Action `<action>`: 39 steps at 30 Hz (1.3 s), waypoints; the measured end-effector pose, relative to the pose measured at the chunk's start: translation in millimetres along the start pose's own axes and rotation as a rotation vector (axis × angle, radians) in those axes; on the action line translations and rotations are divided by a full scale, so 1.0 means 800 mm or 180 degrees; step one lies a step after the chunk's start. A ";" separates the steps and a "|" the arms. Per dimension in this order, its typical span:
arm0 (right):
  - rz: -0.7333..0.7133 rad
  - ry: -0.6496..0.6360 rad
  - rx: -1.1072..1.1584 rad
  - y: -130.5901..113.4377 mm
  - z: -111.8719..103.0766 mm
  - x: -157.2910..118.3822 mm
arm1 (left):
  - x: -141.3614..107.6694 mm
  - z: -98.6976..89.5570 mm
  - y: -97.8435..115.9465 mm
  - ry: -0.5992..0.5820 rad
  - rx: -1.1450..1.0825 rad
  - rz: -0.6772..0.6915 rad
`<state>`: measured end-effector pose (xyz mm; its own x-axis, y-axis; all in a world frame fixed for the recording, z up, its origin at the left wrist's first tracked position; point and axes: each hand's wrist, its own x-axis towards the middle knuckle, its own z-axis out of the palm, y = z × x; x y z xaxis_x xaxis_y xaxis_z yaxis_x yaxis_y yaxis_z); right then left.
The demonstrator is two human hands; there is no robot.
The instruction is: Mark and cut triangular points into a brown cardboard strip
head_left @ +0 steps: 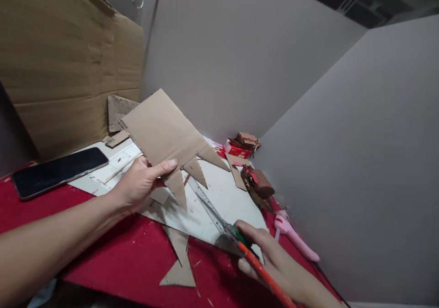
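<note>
My left hand grips a piece of brown cardboard by its lower edge, thumb on top. Pointed teeth are cut along its lower right side. In my right hand is a pair of scissors with green and orange on the handles. The blades point up and left toward the cardboard's teeth, and their tips lie close to the gap between two of them. Whether the blades touch the cardboard I cannot tell. Below, a cardboard offcut lies on the red cloth near the table's front edge.
A phone lies at left, beside a white board on the red cloth. A large cardboard sheet stands behind. Along the wall sit a pink glue gun, a brown bag-like object and a red box.
</note>
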<state>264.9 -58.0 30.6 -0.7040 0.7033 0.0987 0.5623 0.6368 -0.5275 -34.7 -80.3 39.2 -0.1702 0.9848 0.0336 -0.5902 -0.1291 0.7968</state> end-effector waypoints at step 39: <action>0.0084 -0.0500 0.1030 -0.011 0.030 0.021 | -0.006 0.003 -0.014 -0.0228 -0.0404 -0.0288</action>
<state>237.9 -59.6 16.8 -0.7632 0.6452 -0.0361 0.4324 0.4683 -0.7706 -25.4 -83.6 31.7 -0.0579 0.9983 0.0117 -0.6963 -0.0488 0.7161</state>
